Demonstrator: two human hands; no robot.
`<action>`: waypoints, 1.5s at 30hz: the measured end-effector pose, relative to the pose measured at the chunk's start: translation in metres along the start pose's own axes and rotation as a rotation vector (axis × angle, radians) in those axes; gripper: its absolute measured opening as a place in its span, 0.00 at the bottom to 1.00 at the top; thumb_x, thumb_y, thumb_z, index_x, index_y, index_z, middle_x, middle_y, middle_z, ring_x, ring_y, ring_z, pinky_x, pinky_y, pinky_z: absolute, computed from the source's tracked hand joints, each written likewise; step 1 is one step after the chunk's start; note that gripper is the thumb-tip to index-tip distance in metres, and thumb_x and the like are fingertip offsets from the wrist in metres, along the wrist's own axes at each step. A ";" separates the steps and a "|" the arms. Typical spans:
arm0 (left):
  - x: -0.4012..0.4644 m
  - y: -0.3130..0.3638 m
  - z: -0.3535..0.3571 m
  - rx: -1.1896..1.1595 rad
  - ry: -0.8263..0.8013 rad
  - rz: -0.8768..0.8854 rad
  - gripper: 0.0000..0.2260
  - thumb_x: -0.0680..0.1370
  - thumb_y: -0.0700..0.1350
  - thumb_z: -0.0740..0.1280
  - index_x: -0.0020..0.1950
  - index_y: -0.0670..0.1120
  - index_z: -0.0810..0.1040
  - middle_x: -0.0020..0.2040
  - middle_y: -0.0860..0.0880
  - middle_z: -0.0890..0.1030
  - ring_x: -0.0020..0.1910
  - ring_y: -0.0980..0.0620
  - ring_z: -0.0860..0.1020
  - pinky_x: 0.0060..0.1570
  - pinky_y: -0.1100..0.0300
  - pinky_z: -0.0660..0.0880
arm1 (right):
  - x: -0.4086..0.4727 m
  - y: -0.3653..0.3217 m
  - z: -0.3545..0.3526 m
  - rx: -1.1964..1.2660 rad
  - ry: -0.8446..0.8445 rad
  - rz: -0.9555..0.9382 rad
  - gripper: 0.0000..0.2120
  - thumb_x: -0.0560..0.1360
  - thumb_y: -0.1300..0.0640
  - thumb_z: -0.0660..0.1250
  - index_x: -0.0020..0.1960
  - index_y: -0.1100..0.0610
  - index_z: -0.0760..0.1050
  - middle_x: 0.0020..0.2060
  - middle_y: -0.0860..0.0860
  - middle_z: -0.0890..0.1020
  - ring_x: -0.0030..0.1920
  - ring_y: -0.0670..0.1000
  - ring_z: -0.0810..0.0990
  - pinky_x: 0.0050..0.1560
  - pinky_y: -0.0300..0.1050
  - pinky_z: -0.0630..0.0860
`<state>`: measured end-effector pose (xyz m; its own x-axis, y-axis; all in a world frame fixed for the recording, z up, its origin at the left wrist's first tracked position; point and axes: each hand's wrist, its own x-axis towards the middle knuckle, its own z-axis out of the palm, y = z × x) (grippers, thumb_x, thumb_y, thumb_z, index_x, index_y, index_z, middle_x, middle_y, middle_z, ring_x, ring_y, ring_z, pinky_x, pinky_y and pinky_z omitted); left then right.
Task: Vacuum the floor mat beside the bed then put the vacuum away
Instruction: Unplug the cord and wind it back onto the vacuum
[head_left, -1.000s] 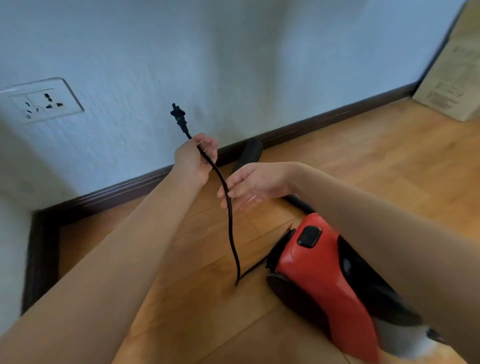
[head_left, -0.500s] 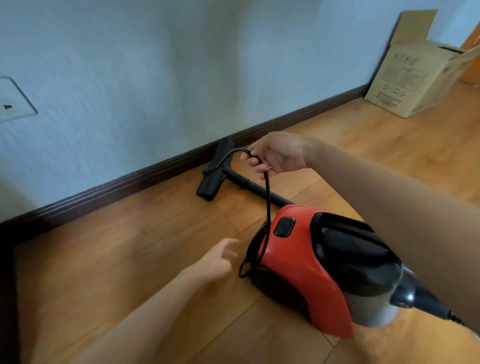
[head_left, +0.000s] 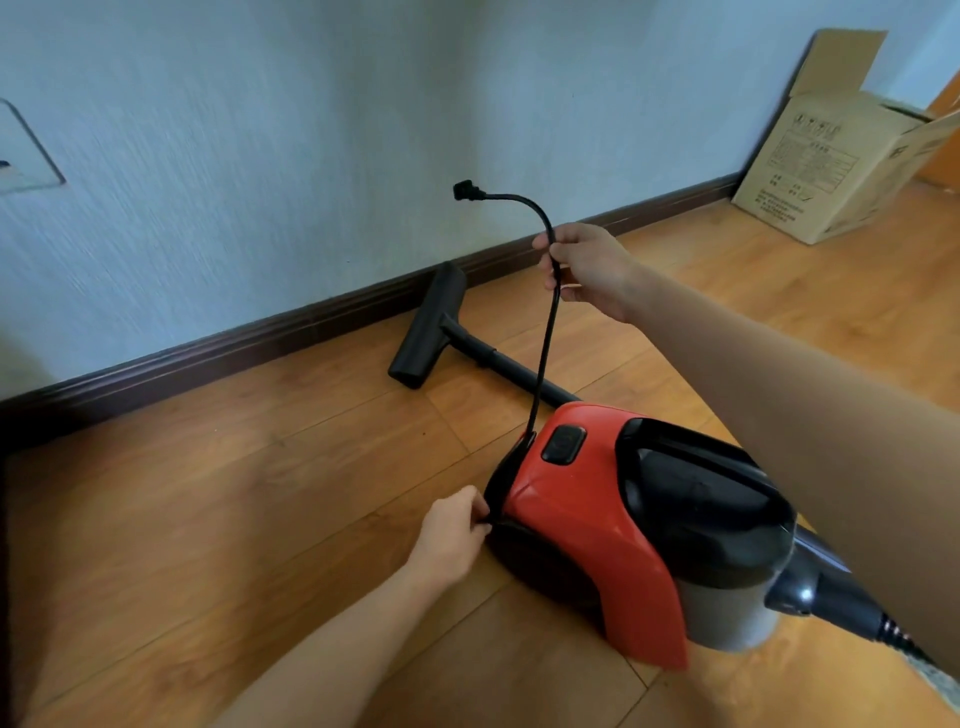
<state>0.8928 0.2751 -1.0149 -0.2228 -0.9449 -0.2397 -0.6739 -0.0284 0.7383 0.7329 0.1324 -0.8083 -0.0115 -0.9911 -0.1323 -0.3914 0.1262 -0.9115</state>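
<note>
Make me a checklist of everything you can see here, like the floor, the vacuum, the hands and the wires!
Surface: wooden floor, bare planks.
Job's things: red vacuum on the floor; its black nozzle lies near the baseboard.
Clutter: open cardboard box by the wall.
Hands: right hand holds the cord up; left hand grips the vacuum's rear edge, fingers curled.
Cables: black cord runs from the vacuum to the right hand; its plug hangs free, unplugged.
Surroundings: pale wall, dark baseboard, wall socket at left.

A wooden floor (head_left: 208, 519) carries the red vacuum (head_left: 597, 530), its floor nozzle (head_left: 426, 327), and a cardboard box (head_left: 831, 161).
</note>
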 end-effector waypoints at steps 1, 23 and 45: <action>0.001 -0.001 -0.002 -0.011 0.011 0.015 0.07 0.78 0.39 0.65 0.55 0.46 0.76 0.53 0.51 0.79 0.54 0.54 0.77 0.56 0.60 0.76 | 0.001 0.002 -0.001 0.006 0.025 0.014 0.11 0.82 0.62 0.51 0.57 0.55 0.71 0.37 0.49 0.76 0.35 0.46 0.75 0.39 0.41 0.70; 0.010 -0.007 0.005 -0.108 0.180 0.249 0.03 0.77 0.43 0.67 0.49 0.47 0.80 0.44 0.56 0.79 0.43 0.62 0.77 0.44 0.73 0.73 | 0.028 0.053 0.009 0.240 -0.066 0.362 0.04 0.78 0.59 0.63 0.48 0.59 0.75 0.31 0.48 0.74 0.31 0.44 0.74 0.33 0.36 0.72; 0.020 0.002 0.019 -0.648 0.086 -0.218 0.18 0.76 0.45 0.69 0.66 0.45 0.77 0.60 0.51 0.80 0.56 0.58 0.75 0.56 0.65 0.72 | 0.019 0.108 0.038 -0.648 -0.063 0.365 0.09 0.77 0.66 0.64 0.57 0.67 0.73 0.47 0.62 0.82 0.42 0.57 0.82 0.36 0.46 0.80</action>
<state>0.8739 0.2620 -1.0303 -0.0554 -0.9170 -0.3950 -0.1339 -0.3852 0.9130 0.7253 0.1292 -0.9235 -0.1999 -0.8840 -0.4227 -0.8368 0.3784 -0.3956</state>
